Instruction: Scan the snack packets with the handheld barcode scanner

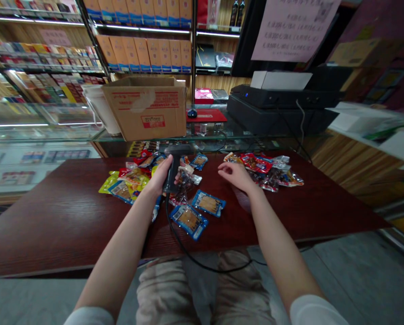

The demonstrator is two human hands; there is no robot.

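My left hand (159, 176) grips a black corded handheld barcode scanner (174, 164) upright, over a heap of yellow and red snack packets (127, 183). The scanner's black cord (195, 257) runs down past the table edge. My right hand (234, 175) rests with relaxed, parted fingers on the dark red table (69, 216), holding nothing, just left of a pile of red and clear packets (266, 169). Between my hands lie blue-edged vacuum packs of food (189, 221), and a crumpled clear packet sits partly hidden behind the scanner.
A cardboard box (144, 108) stands on a glass counter (46, 131) behind the table, beside a black printer-like machine (279, 99) and a computer mouse (192, 113) on a red mat. Stocked shelves rise behind. My knees lie below the table's near edge.
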